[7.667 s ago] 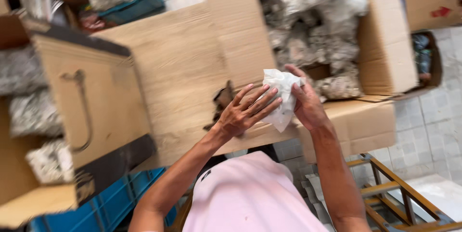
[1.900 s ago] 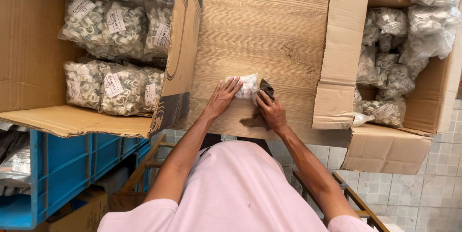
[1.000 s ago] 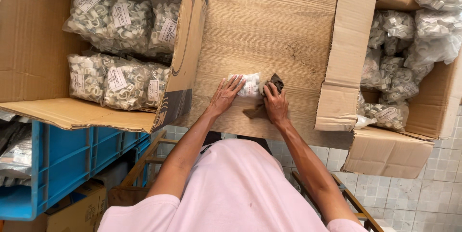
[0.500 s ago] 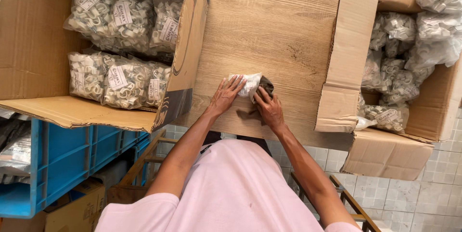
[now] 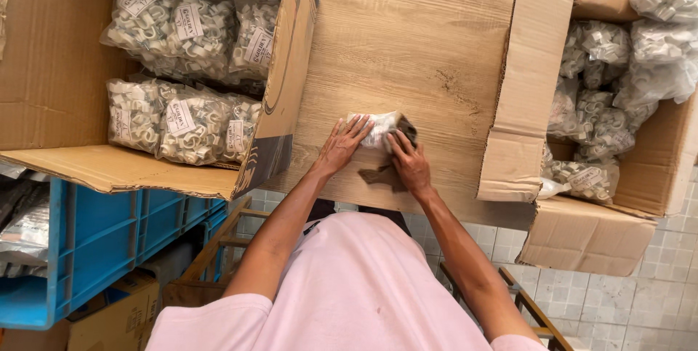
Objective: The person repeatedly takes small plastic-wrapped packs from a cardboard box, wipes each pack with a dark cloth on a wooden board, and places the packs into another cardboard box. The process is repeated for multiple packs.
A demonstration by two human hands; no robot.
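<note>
- Left box (image 5: pixel 65 67), open, packed with labelled bags (image 5: pixel 185 27) of white clips.
- Left hand (image 5: pixel 342 146) lies flat, fingers spread, on a small clear bag (image 5: pixel 379 127) near the worktop's (image 5: pixel 407 45) middle.
- Right hand (image 5: pixel 409 163) presses the same bag, fingers curled over its right end.
- Right box (image 5: pixel 625 198) holds more bags.

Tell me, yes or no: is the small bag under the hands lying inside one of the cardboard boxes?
No, the small bag lies on the wooden board between the two boxes.
</note>
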